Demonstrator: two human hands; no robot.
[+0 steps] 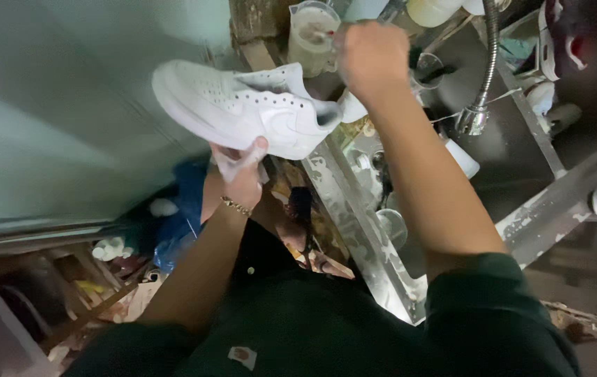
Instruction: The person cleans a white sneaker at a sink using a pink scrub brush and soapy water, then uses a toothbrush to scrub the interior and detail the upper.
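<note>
A white sneaker (242, 108) is held in the air, toe pointing left, beside a metal sink (515, 146). My left hand (241, 178) grips it from below at the sole, with a thin white cloth or wipe bunched under the fingers. A gold bracelet sits on that wrist. My right hand (370, 59) is raised past the shoe's heel, fingers closed on a thin stick or brush handle that reaches into a cloudy plastic cup (310, 36).
A flexible metal faucet hose (483, 77) hangs over the sink basin, which holds cups and a white bottle. The sink's paint-spattered metal rim (354, 223) runs along my front. Blue bags (180, 216) and clutter lie on the floor at left.
</note>
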